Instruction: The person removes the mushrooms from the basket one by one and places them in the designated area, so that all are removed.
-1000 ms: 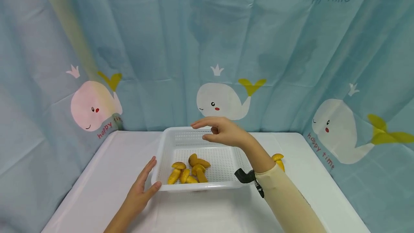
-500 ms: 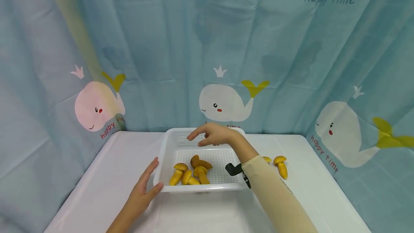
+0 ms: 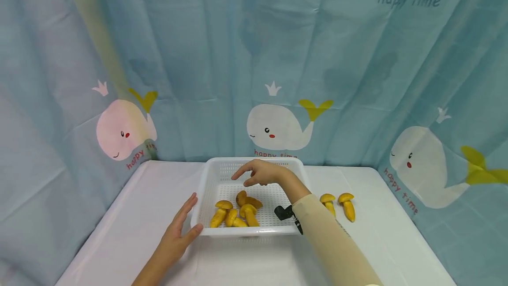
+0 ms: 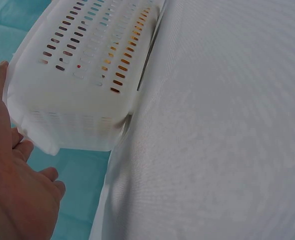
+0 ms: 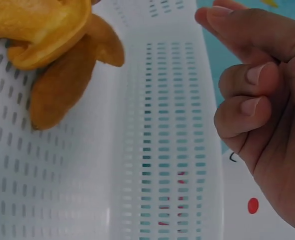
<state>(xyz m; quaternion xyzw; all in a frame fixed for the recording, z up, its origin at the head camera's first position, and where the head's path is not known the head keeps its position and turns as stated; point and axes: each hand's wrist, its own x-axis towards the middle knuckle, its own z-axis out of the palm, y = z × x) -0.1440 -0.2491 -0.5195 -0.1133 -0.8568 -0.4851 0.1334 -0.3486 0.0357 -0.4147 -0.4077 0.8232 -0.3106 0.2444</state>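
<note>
A white perforated plastic basket (image 3: 262, 231) stands on the table with several yellow mushrooms (image 3: 248, 212) in its front left part. My left hand (image 3: 173, 236) is at the basket's front left corner, its thumb at the rim and its fingers extended along the left side. Over the back half of the basket hovers my right hand (image 3: 263, 173), holding nothing, index finger pointing left and the other fingers loosely bent. In the right wrist view, the right hand (image 5: 270, 95) is apart from the mushrooms (image 5: 62, 90).
Two more yellow mushrooms (image 3: 347, 207) lie on the white table (image 3: 381, 237) to the right of the basket, one partly behind the right sleeve (image 3: 329, 237). A blue curtain (image 3: 206, 56) printed with whales hangs behind and at both sides.
My right hand has come down slightly over the basket, still holding nothing. The right sleeve has shifted left, uncovering the two mushrooms on the table. The left hand stays at the basket corner.
</note>
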